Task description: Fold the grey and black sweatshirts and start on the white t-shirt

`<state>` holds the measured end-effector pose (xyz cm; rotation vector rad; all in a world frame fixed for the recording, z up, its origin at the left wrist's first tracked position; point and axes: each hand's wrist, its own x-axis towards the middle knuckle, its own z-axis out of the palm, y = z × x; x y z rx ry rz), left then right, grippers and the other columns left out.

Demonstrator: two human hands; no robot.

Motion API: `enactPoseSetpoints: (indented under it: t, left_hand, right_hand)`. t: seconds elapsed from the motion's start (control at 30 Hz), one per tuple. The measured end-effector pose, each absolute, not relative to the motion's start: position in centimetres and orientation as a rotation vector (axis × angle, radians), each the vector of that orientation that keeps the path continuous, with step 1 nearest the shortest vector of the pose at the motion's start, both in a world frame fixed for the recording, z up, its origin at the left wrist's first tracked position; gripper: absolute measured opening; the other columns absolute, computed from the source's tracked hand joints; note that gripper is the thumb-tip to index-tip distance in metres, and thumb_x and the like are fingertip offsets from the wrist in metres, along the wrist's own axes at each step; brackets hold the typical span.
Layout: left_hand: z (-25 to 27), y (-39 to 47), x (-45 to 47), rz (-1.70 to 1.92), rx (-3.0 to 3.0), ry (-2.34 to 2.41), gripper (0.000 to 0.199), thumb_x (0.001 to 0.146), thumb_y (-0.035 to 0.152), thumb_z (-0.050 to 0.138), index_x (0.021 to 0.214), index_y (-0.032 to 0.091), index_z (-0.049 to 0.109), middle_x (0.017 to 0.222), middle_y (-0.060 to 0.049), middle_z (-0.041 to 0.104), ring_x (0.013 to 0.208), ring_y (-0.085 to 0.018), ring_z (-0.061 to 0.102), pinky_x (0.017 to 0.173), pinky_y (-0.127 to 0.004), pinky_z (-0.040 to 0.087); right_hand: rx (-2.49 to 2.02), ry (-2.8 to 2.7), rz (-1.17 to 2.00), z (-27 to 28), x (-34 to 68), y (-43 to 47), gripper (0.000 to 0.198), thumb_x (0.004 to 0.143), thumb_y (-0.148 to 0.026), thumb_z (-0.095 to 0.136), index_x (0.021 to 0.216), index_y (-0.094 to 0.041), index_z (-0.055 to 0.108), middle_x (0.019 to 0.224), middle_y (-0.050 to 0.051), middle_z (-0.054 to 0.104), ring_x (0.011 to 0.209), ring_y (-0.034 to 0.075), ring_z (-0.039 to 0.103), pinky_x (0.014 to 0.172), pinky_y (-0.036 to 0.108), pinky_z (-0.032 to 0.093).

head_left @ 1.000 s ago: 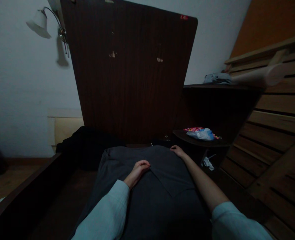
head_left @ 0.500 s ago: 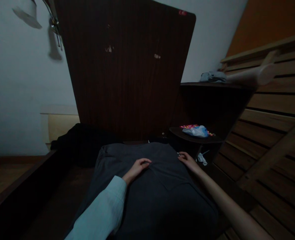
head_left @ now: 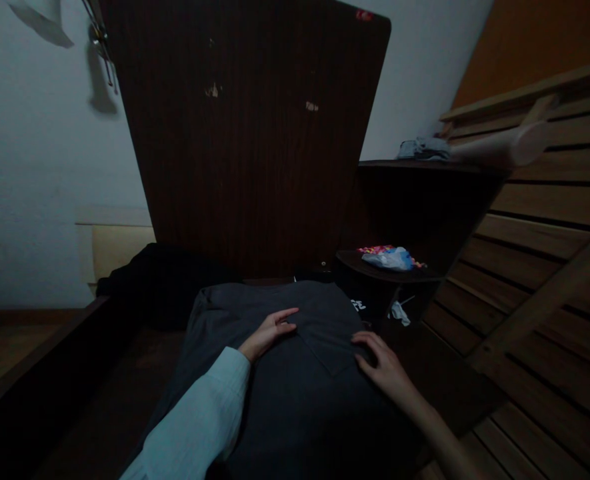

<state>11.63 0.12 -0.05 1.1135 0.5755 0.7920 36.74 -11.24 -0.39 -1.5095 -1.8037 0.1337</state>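
A dark grey garment [head_left: 285, 400] lies spread in front of me, with a pointed pocket-like patch on its upper right part. My left hand [head_left: 269, 333] rests on the upper middle of the garment, thumb and forefinger apart, and grips nothing that I can see. At the garment's right edge, beside the patch, is my right hand [head_left: 383, 367]. Its fingers are curved and apart from the thumb, with the tips touching the cloth. A black cloth with white marks [head_left: 359, 305] shows just beyond the right edge.
Behind the garment stands a tall dark wooden panel [head_left: 255, 153]. A black cloth heap [head_left: 159, 280] lies at the back left. On the right, a corner shelf [head_left: 375, 272] carries a plastic bag [head_left: 392, 259]. Wooden slats [head_left: 549, 267] lean farther right. A lamp [head_left: 42, 20] hangs upper left.
My right hand has moved down along the garment's right edge and its fingers have spread. The white marks on the black cloth have come into view. My left hand stays nearly in place.
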Motion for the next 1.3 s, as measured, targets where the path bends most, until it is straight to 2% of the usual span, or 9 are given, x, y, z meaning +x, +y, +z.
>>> enactPoseSetpoints:
  t: [0.23,0.33,0.57,0.7,0.77,0.83,0.97,1.17,1.3]
  left_hand:
    - [0.1,0.0,11.7,0.795,1.181,0.631,0.060,0.058,0.019,0.072,0.115,0.017,0.054,0.080,0.000,0.062,0.071,-0.010,0.056,0.073,-0.023,0.041]
    - [0.1,0.0,11.7,0.804,1.188,0.629,0.058,0.057,0.018,0.072,0.113,0.018,0.055,0.085,-0.001,0.062,0.074,-0.010,0.055,0.073,-0.023,0.040]
    - [0.2,-0.2,11.7,0.787,1.158,0.608,0.059,0.058,0.018,0.071,0.114,0.017,0.054,0.073,0.001,0.062,0.067,-0.009,0.054,0.073,-0.024,0.040]
    - [0.3,-0.3,11.7,0.792,1.139,0.555,0.057,0.057,0.015,0.069,0.112,0.017,0.056,0.087,-0.002,0.065,0.077,-0.012,0.057,0.080,-0.026,0.038]
    - [0.3,-0.3,11.7,0.801,1.127,0.534,0.055,0.056,0.013,0.068,0.110,0.016,0.057,0.094,-0.004,0.065,0.083,-0.014,0.057,0.083,-0.027,0.037]
    - [0.3,-0.3,11.7,0.808,1.118,0.526,0.053,0.056,0.013,0.068,0.108,0.016,0.058,0.099,-0.005,0.064,0.089,-0.016,0.057,0.086,-0.028,0.037]
    - [0.4,-0.2,11.8,0.799,1.111,0.530,0.050,0.055,0.014,0.069,0.105,0.016,0.061,0.103,-0.006,0.063,0.097,-0.019,0.055,0.089,-0.030,0.036]
    - [0.1,-0.1,11.8,0.816,1.079,0.515,0.048,0.057,0.017,0.070,0.104,0.014,0.062,0.098,-0.008,0.066,0.096,-0.020,0.057,0.093,-0.034,0.034]
    - [-0.4,0.2,12.0,0.867,1.087,0.559,0.045,0.057,0.019,0.070,0.102,0.014,0.063,0.096,-0.007,0.067,0.094,-0.020,0.058,0.093,-0.033,0.035]
  right_hand:
    - [-1.553,-1.897,0.140,-3.0,32.3,-12.8,0.017,0.071,-0.026,0.056,0.087,-0.023,0.059,0.095,0.006,0.061,0.093,0.021,0.055,0.084,0.037,0.043]
    - [-1.553,-1.858,0.069,-3.7,32.0,-12.3,0.010,0.075,-0.027,0.052,0.080,-0.023,0.060,0.089,0.005,0.062,0.088,0.021,0.056,0.080,0.036,0.045]
    - [-1.500,-1.588,-0.051,-0.5,32.7,-12.6,0.025,0.079,-0.042,0.046,0.078,-0.022,0.061,0.087,0.007,0.062,0.079,0.020,0.058,0.074,0.033,0.046]
    - [-1.583,-1.418,0.138,1.2,32.7,-12.9,0.033,0.080,-0.048,0.039,0.087,-0.020,0.055,0.064,0.004,0.061,0.053,0.016,0.056,0.056,0.027,0.046]
    - [-1.576,-1.382,0.194,1.3,32.3,-12.9,0.032,0.079,-0.048,0.038,0.085,-0.021,0.051,0.057,0.001,0.059,0.052,0.016,0.058,0.054,0.026,0.046]
    - [-1.572,-1.377,0.150,1.0,31.9,-12.8,0.029,0.077,-0.048,0.041,0.081,-0.021,0.050,0.061,0.002,0.060,0.056,0.016,0.059,0.055,0.026,0.046]
    - [-1.634,-1.375,-0.019,0.6,31.1,-12.5,0.024,0.073,-0.044,0.049,0.081,-0.021,0.049,0.068,0.002,0.059,0.054,0.015,0.055,0.054,0.026,0.045]
    - [-1.586,-1.415,-0.201,0.9,30.6,-12.3,0.015,0.071,-0.026,0.042,0.084,-0.021,0.047,0.079,0.005,0.057,0.070,0.018,0.056,0.063,0.029,0.044]
    - [-1.595,-1.436,-0.259,0.9,30.7,-12.9,0.019,0.068,-0.019,0.040,0.085,-0.021,0.047,0.070,0.001,0.050,0.053,0.013,0.048,0.054,0.026,0.041]
